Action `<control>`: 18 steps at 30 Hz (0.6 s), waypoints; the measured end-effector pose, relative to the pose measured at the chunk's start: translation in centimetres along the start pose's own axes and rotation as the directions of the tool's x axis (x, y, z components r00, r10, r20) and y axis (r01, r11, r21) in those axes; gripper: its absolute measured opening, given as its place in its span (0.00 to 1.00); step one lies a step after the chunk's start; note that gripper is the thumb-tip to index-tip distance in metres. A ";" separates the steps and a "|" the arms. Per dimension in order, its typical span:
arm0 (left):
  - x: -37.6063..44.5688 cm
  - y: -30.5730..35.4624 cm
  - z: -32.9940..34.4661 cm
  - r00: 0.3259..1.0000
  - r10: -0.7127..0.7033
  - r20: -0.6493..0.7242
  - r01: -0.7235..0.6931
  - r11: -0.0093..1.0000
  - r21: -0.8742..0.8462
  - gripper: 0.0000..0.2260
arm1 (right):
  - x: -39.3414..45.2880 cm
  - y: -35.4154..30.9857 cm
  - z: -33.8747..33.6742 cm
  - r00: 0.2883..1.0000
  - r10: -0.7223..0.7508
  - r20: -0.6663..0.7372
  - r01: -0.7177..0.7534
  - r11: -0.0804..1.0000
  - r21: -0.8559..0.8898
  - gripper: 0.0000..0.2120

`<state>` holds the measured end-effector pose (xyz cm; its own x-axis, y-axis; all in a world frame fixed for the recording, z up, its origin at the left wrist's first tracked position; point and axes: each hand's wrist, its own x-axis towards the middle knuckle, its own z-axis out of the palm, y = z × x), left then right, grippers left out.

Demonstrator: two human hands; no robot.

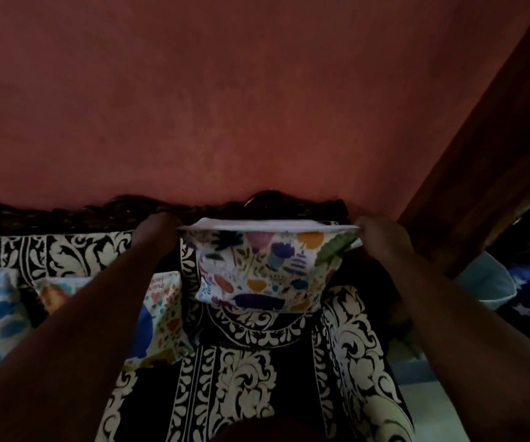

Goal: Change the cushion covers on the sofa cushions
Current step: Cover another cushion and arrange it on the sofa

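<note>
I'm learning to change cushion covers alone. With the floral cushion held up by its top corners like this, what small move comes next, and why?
Probably a short downward shake. The left hand and right hand pinch the top corners of the floral cover, pulling its opening taut, and a white inner cushion edge shows at the top, so the filling likely has not settled fully to the bottom.

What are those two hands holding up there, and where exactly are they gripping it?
A floral cushion, held by its two upper corners: left hand on one, right hand on the other.
</note>
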<state>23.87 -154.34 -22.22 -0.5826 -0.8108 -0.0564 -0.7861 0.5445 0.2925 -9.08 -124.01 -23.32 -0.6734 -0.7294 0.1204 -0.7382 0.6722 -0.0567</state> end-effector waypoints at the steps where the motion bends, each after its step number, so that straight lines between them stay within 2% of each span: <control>1: -0.1 -0.2 0.4 1.000 -0.012 0.015 0.012 1.000 0.013 0.15 | -0.3 0.1 0.5 0.999 0.007 0.047 -0.008 1.000 0.014 0.09; 8: -0.5 -3.2 7.9 0.982 -0.090 0.165 0.083 0.995 0.050 0.09 | -2.8 1.1 7.4 0.989 0.022 0.145 -0.024 1.000 0.012 0.07; 12: -0.4 -3.5 12.6 0.965 -0.131 0.226 0.124 0.991 0.046 0.14 | -2.7 2.3 12.4 0.973 0.027 0.228 -0.023 0.999 -0.022 0.08; 15: 1.2 -2.4 16.2 0.936 -0.173 0.307 0.165 0.985 0.051 0.15 | -1.6 3.5 17.2 0.963 0.008 0.268 0.005 0.999 -0.050 0.11; 18: 3.6 -1.8 20.3 0.917 -0.239 0.319 0.223 0.971 0.088 0.16 | 0.7 4.4 21.8 0.952 -0.011 0.307 0.033 0.997 -0.065 0.14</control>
<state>18.98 -153.92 -42.34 -0.4123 -0.8053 -0.4261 -0.9111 0.3670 0.1878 -13.70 -124.32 -45.09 -0.6446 -0.7408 -0.1887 -0.7558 0.6547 0.0120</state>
